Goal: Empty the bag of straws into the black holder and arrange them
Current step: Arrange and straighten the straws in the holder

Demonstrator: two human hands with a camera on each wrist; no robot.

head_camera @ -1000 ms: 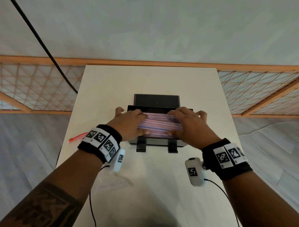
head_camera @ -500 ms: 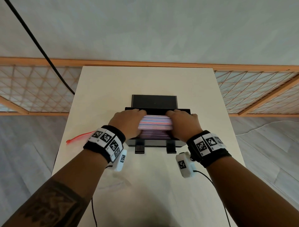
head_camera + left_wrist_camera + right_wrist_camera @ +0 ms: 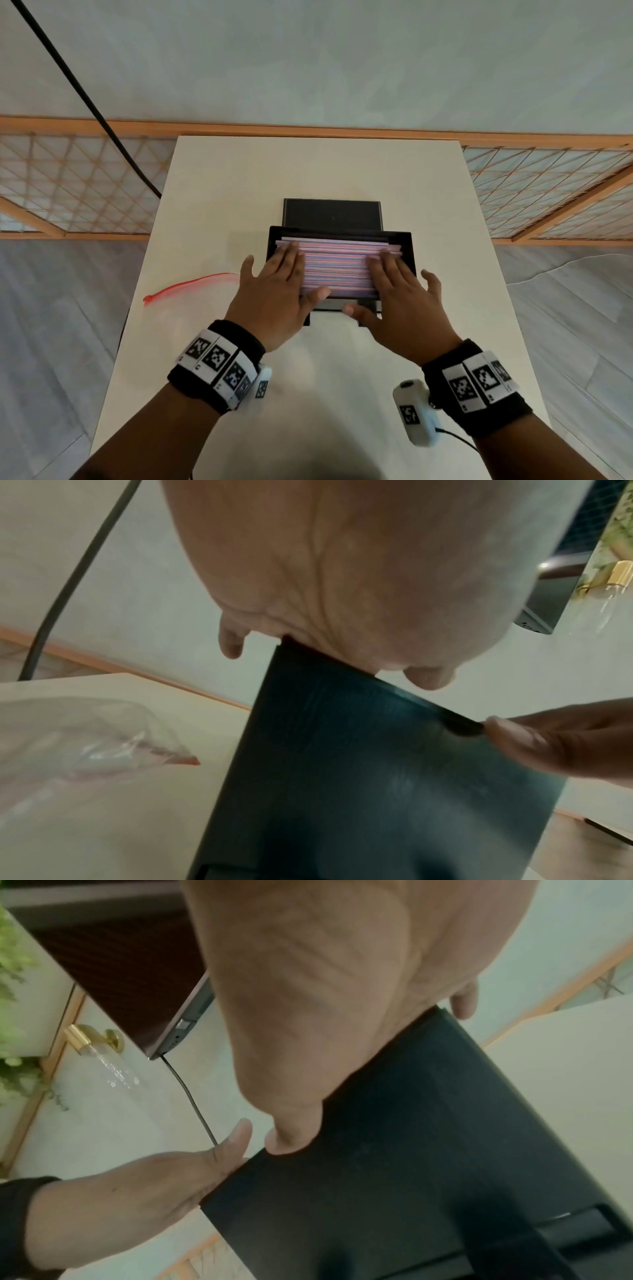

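left hand (image 3: 274, 291) flat on straws (image 3: 337, 267) | right hand (image 3: 399, 294) flat too | black holder (image 3: 409, 240): no legible label

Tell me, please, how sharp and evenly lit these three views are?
Head view: sharp and evenly lit, straws crisp, wooden rail bowed by the wide lens. Left wrist view: soft, the palm of the left hand blurred, black holder showing a dull sheen. Right wrist view: dim, right hand out of focus.

No words, brands or numbers can be read anywhere — the only signs are black-and-white square code markers on both wristbands (image 3: 219, 368) and on the small white wrist units (image 3: 413, 413).
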